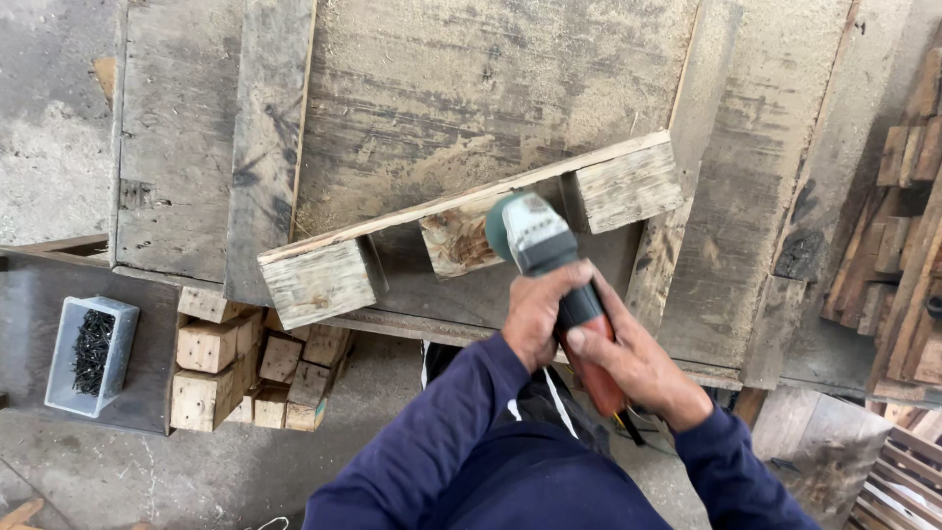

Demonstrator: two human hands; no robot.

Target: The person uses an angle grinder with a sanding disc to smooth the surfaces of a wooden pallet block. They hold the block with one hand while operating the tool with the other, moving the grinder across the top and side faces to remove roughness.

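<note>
I grip the grinder (pixel 549 270) with both hands: my left hand (pixel 538 309) clenches its dark neck, my right hand (pixel 638 365) wraps the red handle behind. Its green head presses against the middle block (pixel 453 238) of the pallet piece (pixel 471 231) lying on the bench (pixel 412 88). Cut blocks (pixel 250 368) are stacked below left, beside a tub of screws (pixel 90 355).

Soft even daylight, sharp, faint shadows, no glare.
</note>
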